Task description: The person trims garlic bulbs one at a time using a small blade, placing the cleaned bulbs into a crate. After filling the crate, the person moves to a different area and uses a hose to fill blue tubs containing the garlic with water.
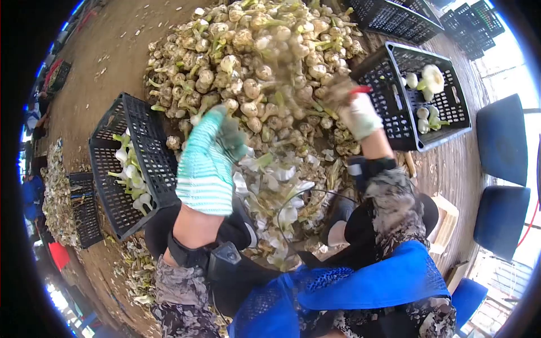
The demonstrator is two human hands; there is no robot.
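Observation:
My left hand (211,152), in a green and white striped glove, is at the near edge of a large heap of garlic bulbs (242,50). Its fingers curl inward, and what they hold, if anything, cannot be made out. My right hand (358,110), in a pale, dirty glove, is at the heap's right side, beside a black crate. A red-handled tool (360,90) shows at its closed fingers, blurred by motion. Loose peelings (282,191) cover the ground between my feet.
A black crate (160,152) with trimmed bulbs stands left; another crate (417,143) with several bulbs stands right. Further crates (394,19) are behind it. Blue chairs (501,141) are at far right. A second heap (59,197) lies far left.

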